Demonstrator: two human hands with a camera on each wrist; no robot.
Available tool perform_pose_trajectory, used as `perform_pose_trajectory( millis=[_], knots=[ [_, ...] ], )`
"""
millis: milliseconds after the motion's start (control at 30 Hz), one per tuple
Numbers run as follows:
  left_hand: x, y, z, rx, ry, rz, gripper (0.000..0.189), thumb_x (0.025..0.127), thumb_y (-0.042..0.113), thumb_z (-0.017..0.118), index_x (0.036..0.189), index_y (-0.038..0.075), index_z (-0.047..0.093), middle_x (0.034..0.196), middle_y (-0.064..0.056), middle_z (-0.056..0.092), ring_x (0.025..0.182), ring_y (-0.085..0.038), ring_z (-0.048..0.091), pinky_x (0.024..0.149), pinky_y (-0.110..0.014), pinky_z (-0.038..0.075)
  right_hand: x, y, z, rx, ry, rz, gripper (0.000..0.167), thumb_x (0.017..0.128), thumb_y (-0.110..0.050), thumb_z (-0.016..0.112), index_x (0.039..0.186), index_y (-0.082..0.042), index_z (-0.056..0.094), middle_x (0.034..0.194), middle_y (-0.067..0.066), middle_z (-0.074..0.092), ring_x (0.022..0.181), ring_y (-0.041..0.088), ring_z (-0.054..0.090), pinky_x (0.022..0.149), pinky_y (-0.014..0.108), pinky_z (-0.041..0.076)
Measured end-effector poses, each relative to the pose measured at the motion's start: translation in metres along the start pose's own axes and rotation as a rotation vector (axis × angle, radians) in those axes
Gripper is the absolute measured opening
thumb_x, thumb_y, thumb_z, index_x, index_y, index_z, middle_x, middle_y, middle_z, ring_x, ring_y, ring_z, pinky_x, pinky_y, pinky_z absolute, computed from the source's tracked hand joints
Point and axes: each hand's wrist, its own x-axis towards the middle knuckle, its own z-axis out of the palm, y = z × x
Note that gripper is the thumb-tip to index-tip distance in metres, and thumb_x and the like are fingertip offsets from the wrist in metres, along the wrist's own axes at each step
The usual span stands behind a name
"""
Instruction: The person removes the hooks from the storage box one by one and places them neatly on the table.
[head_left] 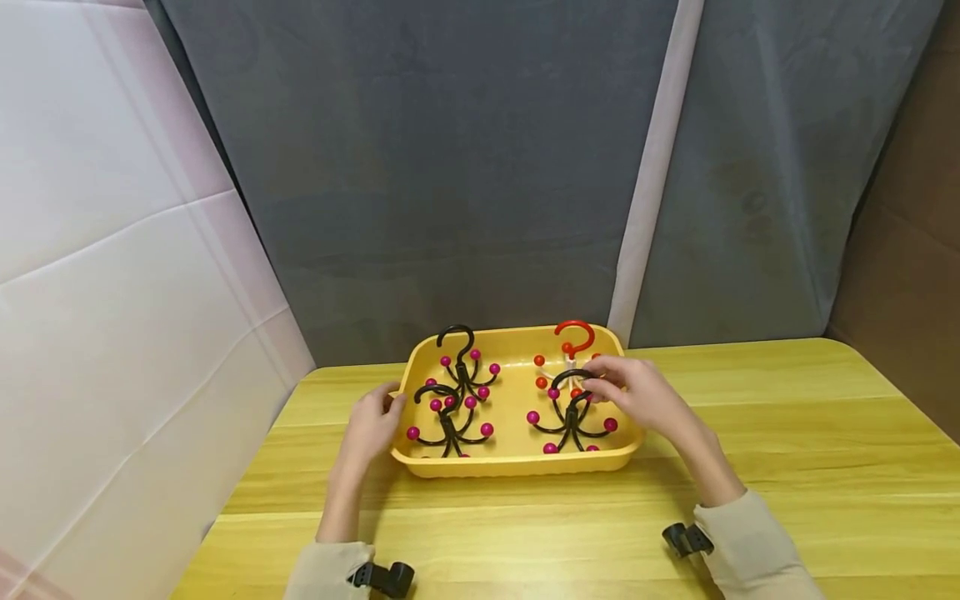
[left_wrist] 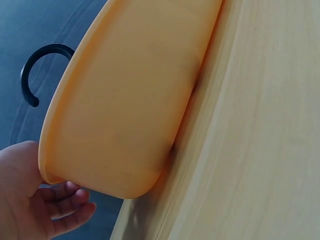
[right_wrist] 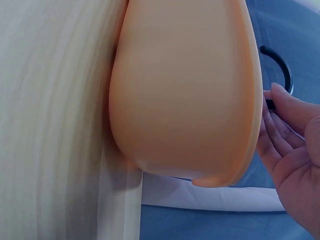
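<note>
A yellow plastic tray (head_left: pixel 517 468) holds several multi-arm hook hangers with ball-tipped arms. My left hand (head_left: pixel 372 423) grips the tray's left rim, its fingers curled below the edge in the left wrist view. With thumb and fingertips, my right hand (head_left: pixel 637 396) pinches the hook of the front-right black hanger (head_left: pixel 572 421), which stands upright with pink balls on its arms. In the right wrist view that black hook (right_wrist: pixel 286 70) rises above the tray rim. Behind it is a hanger with a red hook (head_left: pixel 591 335), white arms and red balls, partly covered.
Two more black hangers with pink balls stand at the tray's left, one in back (head_left: pixel 462 375) and one in front (head_left: pixel 447 427). The wooden table (head_left: pixel 510 533) carries the tray near its far edge, against a grey curtain (head_left: pixel 420 183). A white panel (head_left: pixel 135 250) borders the left.
</note>
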Motion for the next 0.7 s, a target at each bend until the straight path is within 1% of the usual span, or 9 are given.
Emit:
perform_pose_trajectory(
  millis=[100,233,333,467,533,700],
  knots=[
    [-0.001,0.0014,-0.002,-0.022,0.003,-0.004,0.032,0.102,0.011,0.055,0.127,-0.008,0.063,0.086,-0.014,0.063,0.077,-0.026,0.056,0.068,-0.034,0.047,-0.001,0.0004,-0.0008,-0.004,-0.017,0.007,0.021,0.093,-0.005,0.071,0.112,0.005,0.07,0.091,0.01,0.074,0.077,0.023,0.072,0.069,0.031,0.059],
    [-0.0018,0.0019,-0.0055,-0.043,0.009,-0.008,0.029,0.101,0.011,0.057,0.122,-0.007,0.066,0.087,-0.014,0.064,0.079,-0.025,0.056,0.069,-0.032,0.046,-0.0022,0.0018,0.0007,-0.016,-0.014,0.0,0.01,0.095,-0.005,0.07,0.102,0.002,0.07,0.085,0.011,0.073,0.073,0.016,0.07,0.066,0.03,0.057],
    [-0.0021,0.0011,-0.0064,-0.05,0.007,-0.007,0.027,0.102,0.011,0.057,0.12,-0.007,0.067,0.086,-0.013,0.063,0.078,-0.024,0.055,0.067,-0.03,0.045,-0.002,0.0025,0.0035,-0.028,0.01,-0.018,0.004,0.095,-0.004,0.069,0.096,-0.001,0.071,0.084,0.009,0.073,0.073,0.015,0.069,0.065,0.027,0.055],
    [-0.0033,0.0009,-0.0059,-0.054,0.007,-0.008,0.026,0.102,0.011,0.058,0.119,-0.007,0.068,0.085,-0.012,0.063,0.077,-0.023,0.054,0.066,-0.029,0.045,-0.0019,0.002,0.0072,-0.02,0.045,-0.059,0.004,0.094,-0.002,0.07,0.096,0.001,0.072,0.083,0.007,0.073,0.075,0.023,0.072,0.067,0.027,0.056],
    [-0.0037,0.0007,-0.0057,-0.054,0.008,-0.007,0.026,0.102,0.011,0.058,0.119,-0.006,0.068,0.085,-0.012,0.063,0.076,-0.022,0.054,0.066,-0.029,0.045,-0.002,0.0008,0.0082,-0.01,0.062,-0.078,0.005,0.093,-0.001,0.07,0.097,0.001,0.072,0.084,0.006,0.073,0.076,0.025,0.072,0.068,0.027,0.057],
    [-0.0042,0.0001,-0.0059,-0.052,0.01,0.003,0.026,0.102,0.011,0.057,0.119,-0.007,0.067,0.086,-0.013,0.064,0.076,-0.022,0.055,0.066,-0.03,0.045,-0.0025,-0.0056,0.0071,0.034,0.127,-0.103,0.01,0.091,0.001,0.072,0.101,0.004,0.073,0.089,0.007,0.073,0.077,0.019,0.073,0.071,0.029,0.059]
  ],
)
